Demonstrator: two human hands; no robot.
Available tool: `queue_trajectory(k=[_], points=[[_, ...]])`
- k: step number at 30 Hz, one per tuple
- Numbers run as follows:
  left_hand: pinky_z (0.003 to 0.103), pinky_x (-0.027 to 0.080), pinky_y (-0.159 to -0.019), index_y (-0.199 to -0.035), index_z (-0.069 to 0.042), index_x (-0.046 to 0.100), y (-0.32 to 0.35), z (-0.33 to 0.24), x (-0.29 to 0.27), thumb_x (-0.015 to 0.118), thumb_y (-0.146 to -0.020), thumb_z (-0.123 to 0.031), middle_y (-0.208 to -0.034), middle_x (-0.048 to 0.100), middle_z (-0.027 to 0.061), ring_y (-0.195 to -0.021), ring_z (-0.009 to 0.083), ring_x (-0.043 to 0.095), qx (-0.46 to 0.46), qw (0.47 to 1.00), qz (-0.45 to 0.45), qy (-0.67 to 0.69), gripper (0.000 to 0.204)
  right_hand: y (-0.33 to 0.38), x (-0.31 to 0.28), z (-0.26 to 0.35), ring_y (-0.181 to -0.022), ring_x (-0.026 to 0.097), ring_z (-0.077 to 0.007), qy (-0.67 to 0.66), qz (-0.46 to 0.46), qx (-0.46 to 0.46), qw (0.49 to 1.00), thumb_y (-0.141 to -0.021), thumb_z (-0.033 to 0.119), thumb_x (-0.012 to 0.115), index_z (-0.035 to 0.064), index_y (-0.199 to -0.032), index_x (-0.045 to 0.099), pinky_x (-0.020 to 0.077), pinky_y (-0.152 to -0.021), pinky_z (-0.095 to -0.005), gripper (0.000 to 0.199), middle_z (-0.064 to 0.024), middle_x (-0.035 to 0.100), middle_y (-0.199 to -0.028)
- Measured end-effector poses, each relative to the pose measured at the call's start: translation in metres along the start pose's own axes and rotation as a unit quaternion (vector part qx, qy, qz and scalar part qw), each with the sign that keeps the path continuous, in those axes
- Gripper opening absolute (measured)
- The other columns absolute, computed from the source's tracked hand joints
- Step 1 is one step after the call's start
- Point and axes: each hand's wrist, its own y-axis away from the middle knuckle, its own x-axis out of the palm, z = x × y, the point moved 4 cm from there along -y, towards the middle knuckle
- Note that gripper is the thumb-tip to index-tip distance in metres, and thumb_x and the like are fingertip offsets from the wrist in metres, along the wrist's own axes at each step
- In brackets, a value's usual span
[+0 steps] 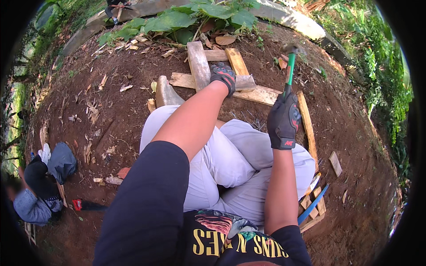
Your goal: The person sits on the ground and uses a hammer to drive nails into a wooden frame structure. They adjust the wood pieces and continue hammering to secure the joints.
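Observation:
My right hand [285,116], in a dark work glove with red marks, is closed round the green handle of a hammer [290,68]. The hammer is raised upright, its metal head at the top. My left hand [224,79], gloved alike, is closed on a short wooden plank [245,83] in a group of joined or overlapping pieces; its fingertips are partly hidden. Beside it a pale, wide board [198,64] lies across a lower board [183,80]. A yellowish piece [237,61] slants at the right. Several thin nails [254,122] lie on the soil near my crossed legs.
A long wood strip [308,128] lies right of my knee. Near my right hip are a blue-bladed tool [313,206] and wood offcuts [320,201]. A curved grey piece [167,92] stands left of the boards. Another person [35,199] sits at left; one [116,8] is farther off.

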Motion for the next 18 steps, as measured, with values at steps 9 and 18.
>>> queue_trajectory(k=[9,18], points=[[0.053,0.051,-0.109,-0.135,-0.013,0.076,0.003,-0.016,-0.013,0.088,-0.076,-0.039,-0.142,0.069,0.0134,-0.133,0.0348,0.066,0.029,0.999,0.022,-0.009,0.066,0.024,0.049,-0.031,-0.086,0.073,-0.0490,0.041,0.132,-0.001,0.990,-0.110,0.027,0.052,0.0015,-0.117,0.057,0.0555,-0.071,-0.0598,0.027,-0.0265,0.073,-0.090],[0.055,0.052,-0.107,-0.133,-0.013,0.078,0.007,-0.004,-0.004,0.090,-0.074,-0.040,-0.139,0.072,0.0134,-0.131,0.0353,0.067,0.012,1.000,0.006,-0.003,0.066,-0.004,-0.042,0.023,-0.086,0.068,-0.0431,-0.109,-0.194,-0.088,0.971,-0.111,0.016,0.055,-0.0024,-0.129,0.058,0.0521,-0.071,-0.0517,0.026,-0.0246,0.064,-0.101]])
